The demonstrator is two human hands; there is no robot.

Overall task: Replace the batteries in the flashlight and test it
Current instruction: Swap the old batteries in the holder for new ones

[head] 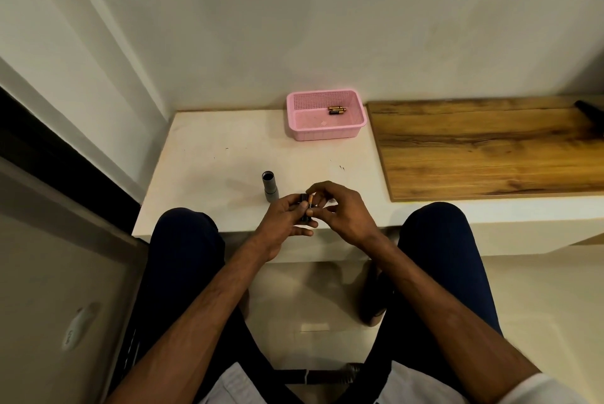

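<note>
Flashlight body (pixel 270 187): grey tube, upright on table (pixel 212 158), open end up. Black battery holder (pixel 303 209) in left hand (pixel 284 220) at table's near edge. Copper-tipped battery (pixel 310 199) against holder, pinched by right hand (pixel 343 214). Spare batteries (pixel 336 110) lie in pink basket (pixel 323 132).

1 view is being given, taken by a wide-angle camera that is being worn on the person's head. The scene is being looked at forward and steeply downward, toward the low white ledge (pixel 202 155) and the wall (pixel 294 27) behind it. The left hand (pixel 287 217) and the right hand (pixel 343 214) are being framed close below the lens, near the centre; straight edges are being bowed toward the borders.
</note>
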